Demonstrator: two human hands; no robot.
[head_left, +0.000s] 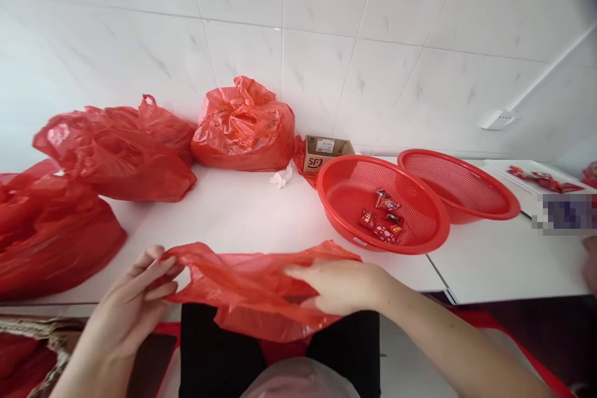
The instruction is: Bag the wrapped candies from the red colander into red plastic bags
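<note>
Red plastic bag at tabletop front edge: left hand pinches one end; right hand at other, grip indeterminable.

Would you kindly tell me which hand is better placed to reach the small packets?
Probably the right hand: it is at the red bag's end nearer the basket of packets, while the left hand pinches the opposite end.

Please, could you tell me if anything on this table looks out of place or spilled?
One small thing: a crumpled white scrap lies loose on the table, by the bulging red bag nearest the carton. It looks odd because it seems discarded. I see no spill.
</note>
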